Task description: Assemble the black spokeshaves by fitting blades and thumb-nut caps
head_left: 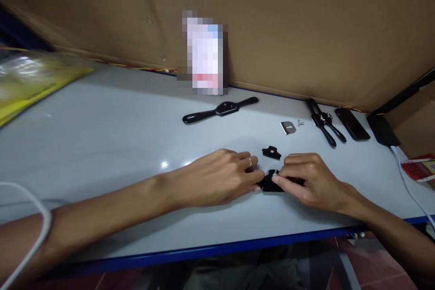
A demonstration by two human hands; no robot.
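Note:
A black spokeshave [273,186] lies on the table between my hands, its middle body showing. My left hand [220,177] is closed on its left end, and the handle is hidden under the fingers. With thumb and fingertips, my right hand [311,179] pinches a small silver screw [275,173] at the top of the body. Just beyond sits a loose black cap plate [272,152] with a hole in it. Farther back are a silver blade [288,127] with a slot and some small silver screws [300,123].
Another black spokeshave [227,108] lies at the back, near a blurred upright packet [205,54]. To the right are more spokeshaves [325,122] side by side, a dark phone [352,124] and a black object [383,130] with a white cable. Yellow plastic packaging [41,84] lies at left.

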